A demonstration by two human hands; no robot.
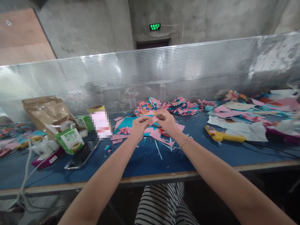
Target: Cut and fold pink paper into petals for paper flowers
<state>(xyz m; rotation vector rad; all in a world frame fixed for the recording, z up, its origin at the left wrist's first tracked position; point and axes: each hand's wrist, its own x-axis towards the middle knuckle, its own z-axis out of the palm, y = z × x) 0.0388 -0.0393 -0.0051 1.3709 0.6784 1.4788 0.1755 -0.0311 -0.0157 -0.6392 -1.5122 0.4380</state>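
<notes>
Left hand [140,125] and right hand [166,120] pinch pink paper [153,120], apparently part-worked. Paper bunches [184,107] lie assembled behind; blue sheet [127,122] looks unworked.

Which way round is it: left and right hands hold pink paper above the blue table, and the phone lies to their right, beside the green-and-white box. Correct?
Wrong side: the head view shows the phone to the left of the hands. The rest stands: left hand and right hand hold pink paper above the blue table; green-and-white box beside the phone.
</notes>
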